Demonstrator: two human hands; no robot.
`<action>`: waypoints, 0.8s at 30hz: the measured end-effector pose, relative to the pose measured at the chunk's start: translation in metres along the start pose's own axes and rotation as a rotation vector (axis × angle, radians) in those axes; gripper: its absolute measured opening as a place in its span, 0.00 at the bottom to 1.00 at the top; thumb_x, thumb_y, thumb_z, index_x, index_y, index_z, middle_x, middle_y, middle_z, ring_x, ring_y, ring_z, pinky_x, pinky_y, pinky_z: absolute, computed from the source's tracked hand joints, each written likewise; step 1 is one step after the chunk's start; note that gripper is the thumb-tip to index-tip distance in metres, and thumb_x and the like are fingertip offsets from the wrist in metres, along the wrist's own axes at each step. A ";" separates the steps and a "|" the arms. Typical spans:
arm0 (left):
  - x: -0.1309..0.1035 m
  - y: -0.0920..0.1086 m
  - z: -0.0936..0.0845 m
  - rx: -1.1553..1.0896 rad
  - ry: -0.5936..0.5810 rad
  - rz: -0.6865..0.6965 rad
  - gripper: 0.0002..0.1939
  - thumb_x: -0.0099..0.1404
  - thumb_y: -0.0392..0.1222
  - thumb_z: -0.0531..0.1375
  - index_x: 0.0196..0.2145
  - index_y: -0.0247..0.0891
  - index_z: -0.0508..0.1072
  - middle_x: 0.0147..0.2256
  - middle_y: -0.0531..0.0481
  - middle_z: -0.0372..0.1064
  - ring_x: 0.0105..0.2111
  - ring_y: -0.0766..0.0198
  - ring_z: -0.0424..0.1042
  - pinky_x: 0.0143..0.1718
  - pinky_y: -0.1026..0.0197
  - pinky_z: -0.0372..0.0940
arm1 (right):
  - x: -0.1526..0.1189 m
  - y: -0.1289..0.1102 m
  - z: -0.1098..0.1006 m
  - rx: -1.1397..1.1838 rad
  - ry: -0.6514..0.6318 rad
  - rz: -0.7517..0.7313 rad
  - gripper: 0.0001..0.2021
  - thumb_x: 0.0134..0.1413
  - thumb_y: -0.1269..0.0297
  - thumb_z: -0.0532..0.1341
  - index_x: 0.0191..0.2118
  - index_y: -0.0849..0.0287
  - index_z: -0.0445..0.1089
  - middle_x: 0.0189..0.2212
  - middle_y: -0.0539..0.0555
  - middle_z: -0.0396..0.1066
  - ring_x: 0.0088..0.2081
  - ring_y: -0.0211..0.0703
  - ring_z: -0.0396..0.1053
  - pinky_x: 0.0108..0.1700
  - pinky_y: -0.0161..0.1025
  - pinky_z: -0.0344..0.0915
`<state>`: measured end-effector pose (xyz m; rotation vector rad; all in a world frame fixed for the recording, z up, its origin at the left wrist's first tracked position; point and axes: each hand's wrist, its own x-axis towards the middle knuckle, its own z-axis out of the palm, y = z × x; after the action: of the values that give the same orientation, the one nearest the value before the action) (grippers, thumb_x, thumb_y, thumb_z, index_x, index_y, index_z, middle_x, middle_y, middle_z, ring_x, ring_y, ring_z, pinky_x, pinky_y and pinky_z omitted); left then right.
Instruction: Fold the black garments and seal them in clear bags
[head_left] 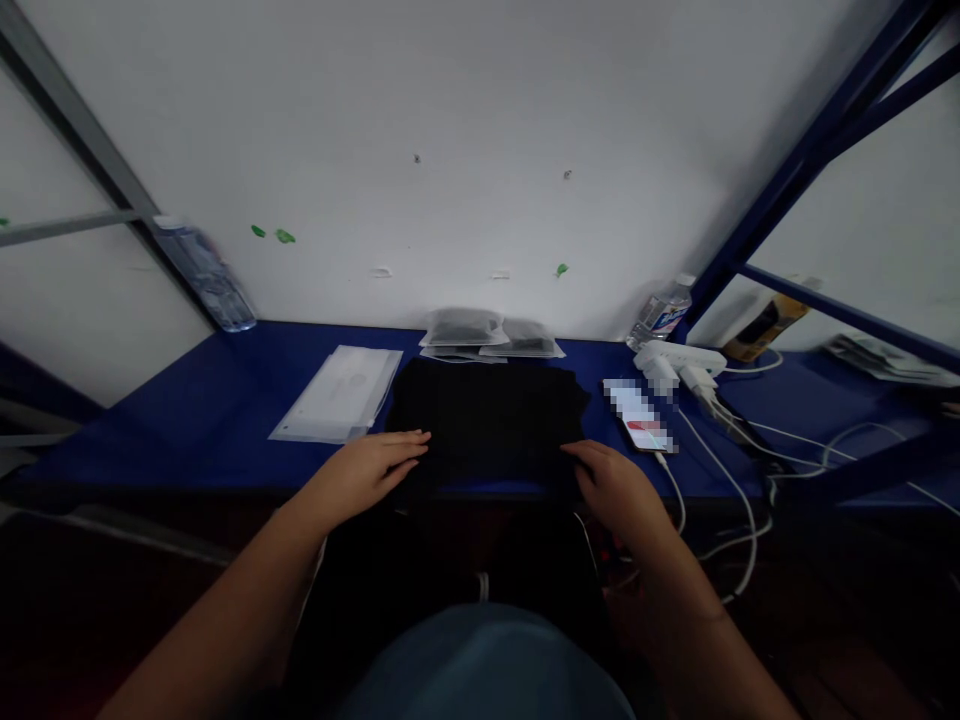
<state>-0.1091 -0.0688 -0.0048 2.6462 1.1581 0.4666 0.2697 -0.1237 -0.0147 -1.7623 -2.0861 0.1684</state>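
A black cloth, apparently a folded garment, is spread in a rough rectangle near the front edge of the blue desk. On its near left corner rests my left hand, fingers stretched out and thumb apart. My right hand touches the near right corner with its fingertips, the thumb held lower and away from the fingers. Dark surroundings hide the cloth's lower edge. Just left of the cloth lie flat translucent plastic bags. Behind it, filled frosted bags with dark contents are stacked against the wall.
A phone charges right of the cloth, beside a white power strip with trailing cables. Plastic bottles stand at the back left and back right. Blue metal frame posts flank the desk.
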 end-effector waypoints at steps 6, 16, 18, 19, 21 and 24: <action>-0.003 -0.009 0.008 -0.083 0.052 -0.022 0.17 0.75 0.46 0.53 0.49 0.44 0.80 0.56 0.51 0.75 0.56 0.58 0.75 0.59 0.53 0.70 | -0.006 0.019 0.005 0.144 0.153 0.008 0.20 0.54 0.76 0.53 0.47 0.56 0.76 0.47 0.57 0.77 0.50 0.50 0.75 0.56 0.50 0.70; -0.003 -0.010 0.005 -0.151 0.239 -0.053 0.16 0.73 0.51 0.54 0.46 0.45 0.81 0.47 0.50 0.80 0.50 0.57 0.78 0.53 0.52 0.72 | 0.009 0.029 0.009 0.551 0.299 0.144 0.13 0.56 0.62 0.58 0.44 0.55 0.77 0.44 0.55 0.79 0.48 0.50 0.75 0.54 0.49 0.68; 0.014 -0.013 -0.004 -0.158 0.269 -0.108 0.16 0.72 0.52 0.55 0.42 0.44 0.81 0.44 0.49 0.81 0.48 0.55 0.78 0.53 0.51 0.71 | 0.029 0.028 0.002 0.522 0.323 0.194 0.13 0.58 0.57 0.59 0.43 0.56 0.77 0.40 0.55 0.80 0.44 0.50 0.76 0.50 0.47 0.69; 0.026 -0.015 -0.010 -0.157 0.256 -0.148 0.16 0.71 0.52 0.56 0.40 0.43 0.81 0.42 0.49 0.81 0.45 0.55 0.78 0.50 0.52 0.71 | 0.042 0.027 -0.002 0.496 0.362 0.222 0.14 0.58 0.56 0.59 0.42 0.58 0.76 0.38 0.56 0.80 0.42 0.50 0.75 0.47 0.46 0.69; 0.056 -0.022 -0.024 -0.149 0.192 -0.260 0.15 0.69 0.51 0.56 0.38 0.42 0.80 0.40 0.49 0.80 0.40 0.56 0.78 0.43 0.55 0.70 | 0.073 0.025 -0.009 0.400 0.356 0.240 0.14 0.61 0.58 0.57 0.41 0.60 0.76 0.37 0.57 0.79 0.40 0.50 0.75 0.44 0.43 0.68; 0.104 -0.037 -0.042 -0.033 0.066 -0.438 0.13 0.67 0.50 0.58 0.34 0.42 0.81 0.34 0.48 0.79 0.35 0.55 0.77 0.37 0.58 0.67 | 0.122 0.022 -0.013 0.219 0.140 0.273 0.12 0.62 0.64 0.57 0.43 0.62 0.77 0.41 0.60 0.80 0.42 0.48 0.75 0.44 0.39 0.66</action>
<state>-0.0828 0.0354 0.0429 2.2649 1.6747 0.4821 0.2796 -0.0038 0.0173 -1.8577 -1.6571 0.3268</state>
